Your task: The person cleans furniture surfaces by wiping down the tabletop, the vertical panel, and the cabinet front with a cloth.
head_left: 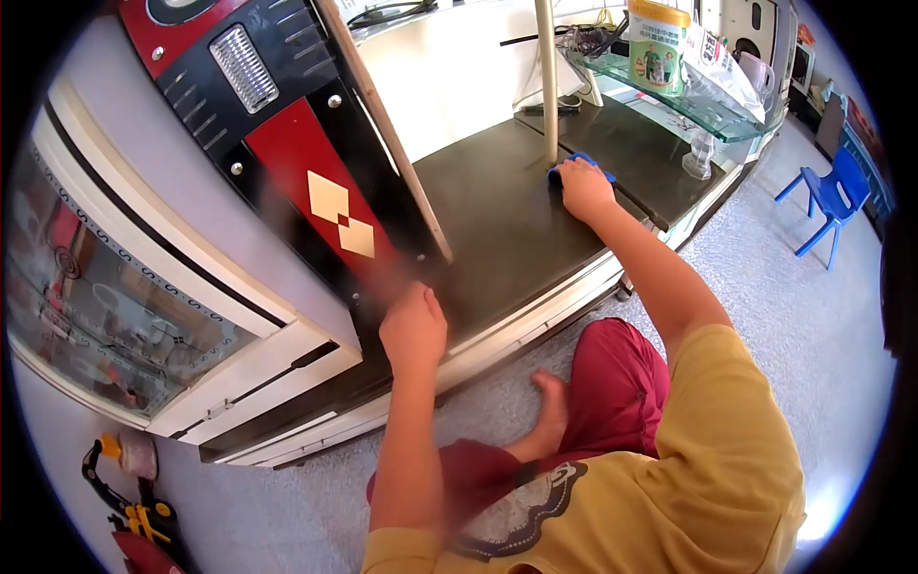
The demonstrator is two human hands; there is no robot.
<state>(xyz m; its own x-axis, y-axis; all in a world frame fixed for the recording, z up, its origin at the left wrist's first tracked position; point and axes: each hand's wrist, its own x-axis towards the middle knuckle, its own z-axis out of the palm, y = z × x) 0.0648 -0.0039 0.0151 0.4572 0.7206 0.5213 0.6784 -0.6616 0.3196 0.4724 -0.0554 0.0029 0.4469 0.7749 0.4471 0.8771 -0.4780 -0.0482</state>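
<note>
- The blue cloth (606, 173) lies on the dark tabletop (512, 230), beside the foot of the pale pole (548, 86); the right hand (585, 189) covers most of it, leaving only edges visible.
- The right hand presses on the cloth, its fingers bent over it; how firmly they grip cannot be told.
- The left hand (413, 330) is curled closed near the lower end of the black-and-red panel (306, 163); a blur hides its far side, so whether it holds anything cannot be told.
- The panel's upper end is cut off; two cream squares show on it.
- One can (657, 48) and one white bag (715, 69) stand on the glass shelf (710, 114).
- One blue chair (838, 191) and one bare foot (552, 411) show.
</note>
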